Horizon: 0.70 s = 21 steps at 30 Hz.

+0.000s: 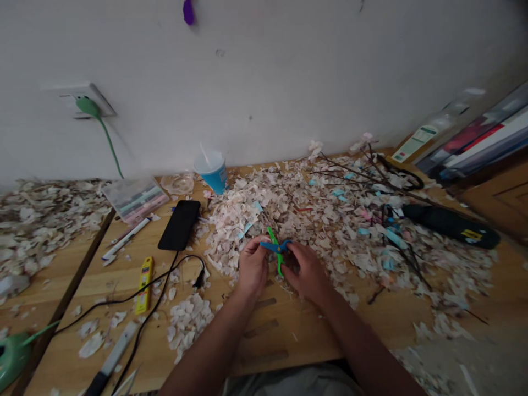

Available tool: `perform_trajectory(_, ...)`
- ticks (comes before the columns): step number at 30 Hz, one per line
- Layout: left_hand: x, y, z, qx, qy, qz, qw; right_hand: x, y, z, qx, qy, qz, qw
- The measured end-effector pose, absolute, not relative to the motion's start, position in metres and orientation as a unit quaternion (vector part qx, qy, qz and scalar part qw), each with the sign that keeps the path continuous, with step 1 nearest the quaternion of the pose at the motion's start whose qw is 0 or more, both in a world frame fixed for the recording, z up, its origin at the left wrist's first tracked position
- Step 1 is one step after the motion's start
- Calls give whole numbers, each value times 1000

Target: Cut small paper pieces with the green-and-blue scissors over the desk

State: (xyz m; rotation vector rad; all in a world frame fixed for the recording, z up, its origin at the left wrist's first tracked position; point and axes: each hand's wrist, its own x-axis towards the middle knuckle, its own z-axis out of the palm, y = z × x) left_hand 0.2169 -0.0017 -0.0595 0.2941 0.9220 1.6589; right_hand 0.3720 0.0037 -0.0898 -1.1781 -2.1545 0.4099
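Gripping green-blue scissors (275, 247) — left hand (252, 267), right hand (306, 272) both closed — blue cup (212, 171) holds a straw.

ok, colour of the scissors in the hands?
The scissors are green and blue, held between the left hand and right hand; head view.

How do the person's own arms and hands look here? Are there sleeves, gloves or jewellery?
Both forearms are bare as far as the bottom edge of the picture, so no sleeve shows. The left hand and the right hand wear no gloves. I see no watch, bracelet or ring, though the picture is too small to rule out a thin ring.
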Motion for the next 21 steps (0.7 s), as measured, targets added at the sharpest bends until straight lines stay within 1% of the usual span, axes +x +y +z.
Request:
perform_trajectory(6,221,-2,-64,121,396,695,588,371,5,-89,-454,-812,172,324)
perform_trajectory(14,220,-2,-68,160,419,694,564,371,5,-87,-455,-815,180,310)
perform_trajectory(21,219,-1,-71,154,429,700,549,370,6,-93,-453,-819,169,310)
